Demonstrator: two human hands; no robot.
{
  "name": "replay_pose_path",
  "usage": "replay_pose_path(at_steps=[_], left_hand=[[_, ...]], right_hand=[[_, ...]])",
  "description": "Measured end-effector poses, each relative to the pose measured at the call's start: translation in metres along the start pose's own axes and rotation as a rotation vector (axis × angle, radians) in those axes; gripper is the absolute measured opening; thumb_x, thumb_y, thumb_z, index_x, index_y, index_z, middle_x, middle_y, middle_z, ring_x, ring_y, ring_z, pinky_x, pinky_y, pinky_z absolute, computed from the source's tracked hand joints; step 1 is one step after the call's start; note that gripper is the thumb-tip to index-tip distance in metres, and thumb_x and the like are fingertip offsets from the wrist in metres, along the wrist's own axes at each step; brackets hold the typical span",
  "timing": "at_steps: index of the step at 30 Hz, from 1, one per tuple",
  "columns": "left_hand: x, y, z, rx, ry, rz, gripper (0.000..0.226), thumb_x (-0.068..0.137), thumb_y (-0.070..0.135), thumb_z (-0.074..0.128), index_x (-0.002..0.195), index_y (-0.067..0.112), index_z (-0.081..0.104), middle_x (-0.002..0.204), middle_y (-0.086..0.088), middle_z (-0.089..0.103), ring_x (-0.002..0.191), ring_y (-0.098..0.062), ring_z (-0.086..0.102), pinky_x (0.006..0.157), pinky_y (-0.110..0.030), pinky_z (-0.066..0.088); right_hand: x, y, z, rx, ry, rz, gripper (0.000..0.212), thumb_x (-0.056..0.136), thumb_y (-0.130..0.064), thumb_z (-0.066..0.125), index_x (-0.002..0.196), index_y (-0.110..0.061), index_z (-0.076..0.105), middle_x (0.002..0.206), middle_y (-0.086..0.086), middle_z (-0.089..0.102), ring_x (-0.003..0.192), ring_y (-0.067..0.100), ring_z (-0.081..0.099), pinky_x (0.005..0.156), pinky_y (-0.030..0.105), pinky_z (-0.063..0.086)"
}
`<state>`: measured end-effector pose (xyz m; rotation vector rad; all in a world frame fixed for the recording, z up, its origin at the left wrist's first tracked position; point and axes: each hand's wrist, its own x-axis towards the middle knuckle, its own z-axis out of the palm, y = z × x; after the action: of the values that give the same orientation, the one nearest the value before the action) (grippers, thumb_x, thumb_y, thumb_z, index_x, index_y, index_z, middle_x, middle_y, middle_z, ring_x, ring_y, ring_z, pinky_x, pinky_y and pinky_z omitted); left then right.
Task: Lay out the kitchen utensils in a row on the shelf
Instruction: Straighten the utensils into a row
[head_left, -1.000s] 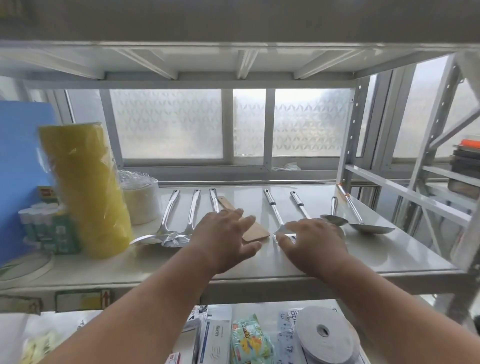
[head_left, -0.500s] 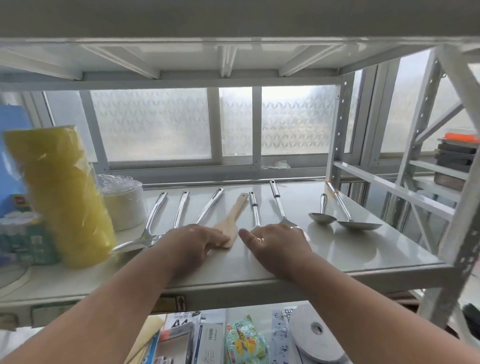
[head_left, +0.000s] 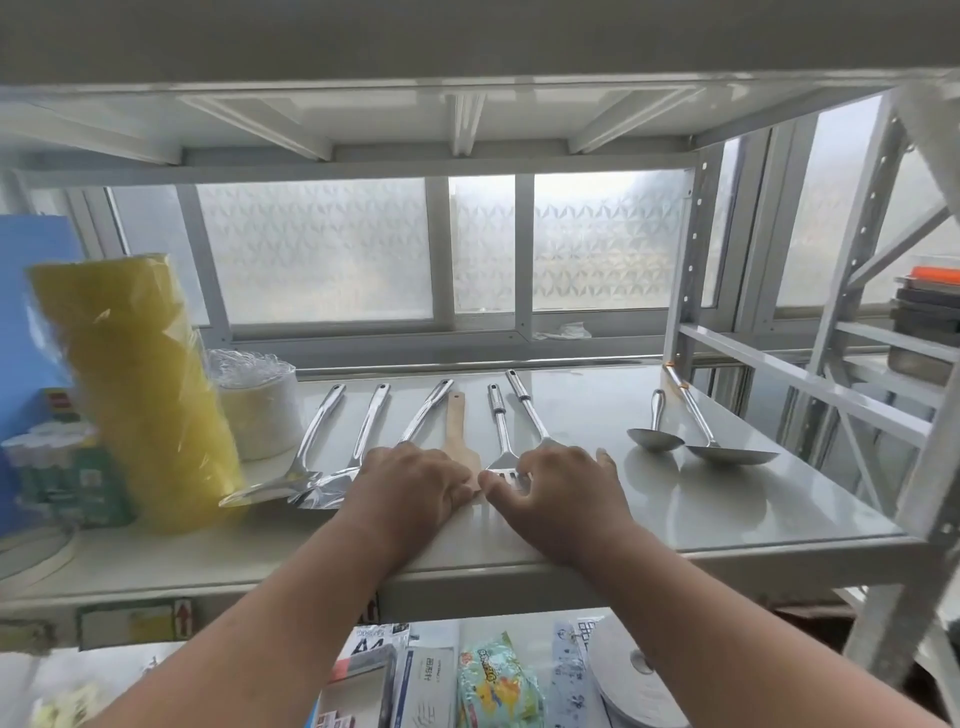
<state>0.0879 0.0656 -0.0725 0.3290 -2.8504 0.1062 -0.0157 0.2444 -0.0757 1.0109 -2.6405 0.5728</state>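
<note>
Now both hands (head_left: 415, 488) (head_left: 563, 491) lie flat (holding nothing) over the utensils' (head_left: 500, 415) heads on the shelf (head_left: 727, 509).

yellow wrapped roll (head_left: 140, 395) left | white roll (head_left: 260, 405) beside | frosted window (head_left: 322, 249) behind

A translucent yellow wrapped roll (head_left: 137, 389) and blue board (head_left: 26, 312) fill the frame's left, shiny silver utensils (head_left: 363, 431) flank a pale wooden spatula (head_left: 456, 431) on the glossy white shelf (head_left: 727, 499), below frosted, diamond-patterned windows (head_left: 317, 249).
</note>
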Motion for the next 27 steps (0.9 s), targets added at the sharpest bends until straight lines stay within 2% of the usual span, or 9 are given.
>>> replay_pose_path(at_steps=[4,8,12,16,18,20,22,24,27], left_hand=[[0.003,0.01,0.0,-0.048,0.148,-0.017,0.049,0.105,0.055,0.029,0.101,0.03,0.071,0.103,0.015,0.072,0.115,-0.016,0.058,0.11,-0.05,0.036],[0.024,0.046,-0.009,-0.125,0.227,0.049,0.051,0.106,0.06,0.029,0.113,0.034,0.072,0.112,0.014,0.076,0.115,-0.018,0.063,0.104,-0.048,0.041],[0.06,0.099,-0.019,-0.22,0.242,0.16,0.046,0.104,0.058,0.045,0.133,0.032,0.068,0.129,0.007,0.074,0.124,-0.023,0.063,0.106,-0.047,0.045],[0.104,0.15,-0.017,-0.238,0.111,0.232,0.059,0.097,0.053,0.061,0.152,0.033,0.051,0.147,0.002,0.063,0.135,-0.026,0.057,0.109,-0.045,0.047],[0.119,0.167,-0.01,-0.275,0.043,0.243,0.064,0.095,0.051,0.065,0.154,0.034,0.048,0.15,0.003,0.06,0.138,-0.023,0.055,0.111,-0.044,0.046],[0.128,0.18,0.003,-0.382,-0.003,0.245,0.052,0.095,0.042,0.067,0.146,0.034,0.059,0.143,0.006,0.066,0.132,-0.019,0.06,0.11,-0.038,0.048],[0.132,0.188,0.017,-0.453,0.038,0.243,0.028,0.097,0.032,0.063,0.123,0.035,0.073,0.12,0.004,0.077,0.112,-0.022,0.071,0.096,-0.035,0.056],[0.135,0.189,0.026,-0.407,0.092,0.213,0.018,0.097,0.029,0.06,0.105,0.032,0.076,0.101,-0.001,0.077,0.095,-0.029,0.072,0.081,-0.036,0.059],[0.136,0.185,0.025,-0.267,0.138,0.19,0.019,0.096,0.024,0.057,0.102,0.024,0.076,0.101,-0.001,0.075,0.094,-0.034,0.07,0.079,-0.037,0.056]], right_hand=[[-0.002,0.001,-0.001,0.066,0.167,-0.066,0.049,0.088,-0.07,0.038,0.075,-0.027,0.058,0.091,0.0,0.072,0.096,0.024,0.063,0.102,0.047,0.041],[-0.007,0.027,-0.023,0.181,0.346,-0.116,0.04,0.091,-0.054,0.05,0.104,-0.024,0.074,0.105,-0.009,0.076,0.104,0.016,0.064,0.1,0.039,0.044],[-0.008,0.09,-0.066,0.158,0.505,-0.025,0.03,0.086,-0.037,0.06,0.11,-0.025,0.074,0.114,-0.008,0.076,0.112,0.018,0.064,0.104,0.039,0.043],[-0.016,0.157,-0.089,0.158,0.393,0.185,0.041,0.081,-0.031,0.067,0.121,-0.028,0.069,0.123,-0.003,0.071,0.12,0.022,0.057,0.108,0.043,0.041],[-0.024,0.178,-0.086,0.181,0.271,0.22,0.046,0.08,-0.031,0.07,0.126,-0.027,0.067,0.126,-0.003,0.068,0.122,0.021,0.055,0.105,0.036,0.041],[-0.025,0.191,-0.078,0.236,0.189,0.248,0.034,0.081,-0.026,0.07,0.115,-0.026,0.073,0.113,-0.005,0.071,0.111,0.019,0.061,0.091,0.022,0.043],[-0.018,0.198,-0.073,0.239,0.168,0.252,0.019,0.083,-0.019,0.067,0.099,-0.026,0.076,0.096,-0.006,0.074,0.095,0.019,0.067,0.083,0.025,0.05],[-0.013,0.201,-0.068,0.196,0.16,0.251,0.016,0.087,-0.018,0.063,0.094,-0.023,0.076,0.087,-0.002,0.076,0.087,0.022,0.066,0.078,0.031,0.049],[-0.014,0.2,-0.065,0.212,0.212,0.22,0.01,0.092,-0.018,0.065,0.092,-0.022,0.075,0.079,-0.003,0.073,0.078,0.018,0.062,0.068,0.024,0.041]])
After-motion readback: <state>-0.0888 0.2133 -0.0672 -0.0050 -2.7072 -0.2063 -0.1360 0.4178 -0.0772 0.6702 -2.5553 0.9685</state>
